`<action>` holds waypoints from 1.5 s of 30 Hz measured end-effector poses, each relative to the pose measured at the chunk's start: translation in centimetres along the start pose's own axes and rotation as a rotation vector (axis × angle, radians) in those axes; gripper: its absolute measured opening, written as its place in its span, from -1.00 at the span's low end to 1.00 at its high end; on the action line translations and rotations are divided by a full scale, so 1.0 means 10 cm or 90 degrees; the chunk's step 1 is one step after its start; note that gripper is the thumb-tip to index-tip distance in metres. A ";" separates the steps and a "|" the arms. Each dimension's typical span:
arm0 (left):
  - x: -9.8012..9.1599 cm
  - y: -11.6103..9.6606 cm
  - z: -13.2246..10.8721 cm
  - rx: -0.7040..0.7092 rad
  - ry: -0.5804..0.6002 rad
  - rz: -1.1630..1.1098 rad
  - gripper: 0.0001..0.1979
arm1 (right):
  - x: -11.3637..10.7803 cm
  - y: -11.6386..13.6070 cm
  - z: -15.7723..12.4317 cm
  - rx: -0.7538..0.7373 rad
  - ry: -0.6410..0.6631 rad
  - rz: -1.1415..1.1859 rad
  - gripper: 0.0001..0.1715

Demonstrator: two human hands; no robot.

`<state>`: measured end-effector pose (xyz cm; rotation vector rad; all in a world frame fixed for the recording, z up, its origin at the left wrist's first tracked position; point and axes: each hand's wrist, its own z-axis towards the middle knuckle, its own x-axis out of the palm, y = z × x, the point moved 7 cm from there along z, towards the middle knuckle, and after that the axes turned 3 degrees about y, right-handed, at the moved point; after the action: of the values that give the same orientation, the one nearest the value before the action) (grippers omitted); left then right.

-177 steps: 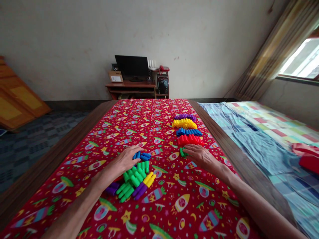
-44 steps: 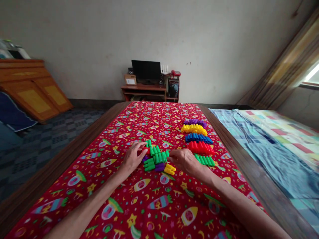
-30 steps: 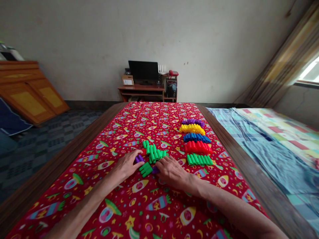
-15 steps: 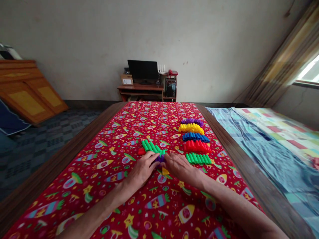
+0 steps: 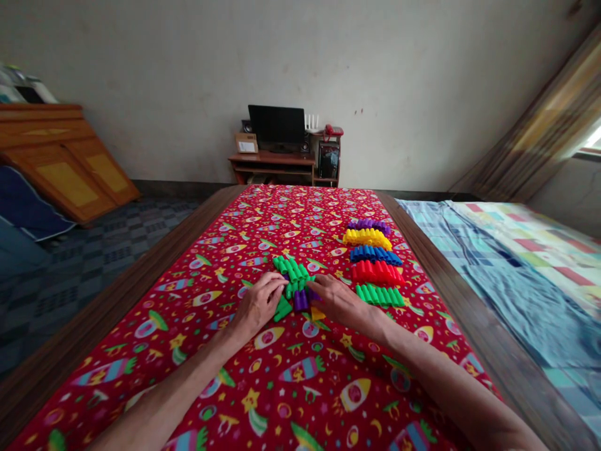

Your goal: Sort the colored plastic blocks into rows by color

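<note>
A pile of small plastic tubes lies between my hands: green tubes (image 5: 292,269) at the back, purple tubes (image 5: 301,301) in front, and a yellow tube (image 5: 318,313) at the near right. My left hand (image 5: 263,297) is at the pile's left side, fingers drawn together beside the green and purple pieces; further green tubes (image 5: 282,309) lie just under it. From the right, my right hand (image 5: 337,298) reaches over the pile with curled fingers, partly covering purple and yellow pieces. What either set of fingertips grips is hidden.
Rows of tubes stand at the right: green (image 5: 379,295), red (image 5: 377,272), blue (image 5: 374,255), yellow (image 5: 367,237), purple (image 5: 369,225). A red patterned cloth (image 5: 300,401) covers the table. Beyond are a desk with a monitor (image 5: 277,128), a wooden cabinet (image 5: 70,169) and a bed (image 5: 530,263).
My left hand has shifted left, away from my right hand, exposing more green and purple tubes. Green tubes now show beneath it, and the red piece at the left is out of sight.
</note>
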<state>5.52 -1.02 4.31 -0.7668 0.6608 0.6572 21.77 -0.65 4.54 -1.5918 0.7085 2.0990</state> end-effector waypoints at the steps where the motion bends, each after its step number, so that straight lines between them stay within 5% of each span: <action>1: 0.00 0.02 0.00 -0.001 -0.002 -0.001 -0.72 | -0.01 0.00 0.01 0.012 0.016 -0.012 -0.83; 11: 0.06 0.04 -0.01 -0.015 0.016 -0.019 -0.72 | -0.09 0.10 0.05 0.034 0.114 -0.085 -0.84; 20: 0.08 0.09 -0.05 -0.012 0.018 -0.018 -0.72 | -0.18 0.06 0.01 0.021 0.055 -0.025 -0.83; 25: 0.08 0.08 -0.06 -0.008 0.010 -0.021 -0.72 | -0.94 -0.60 0.27 0.102 -0.053 -0.045 -0.77; 29: 0.08 0.10 -0.06 -0.001 0.007 -0.011 -0.72 | -1.37 -1.41 0.69 0.151 -0.023 -0.148 -0.80; 35: 0.10 0.15 -0.07 0.026 -0.004 -0.029 -0.73 | -1.02 -2.21 1.00 0.189 0.105 -0.247 -0.70; 45: 0.13 0.17 -0.09 0.051 -0.030 -0.044 -0.76 | -0.56 -2.43 0.98 0.148 0.196 -0.240 -0.73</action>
<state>4.77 -0.40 2.20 -0.6949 0.6117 0.5809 30.45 24.42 8.48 -1.7711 0.6594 1.4688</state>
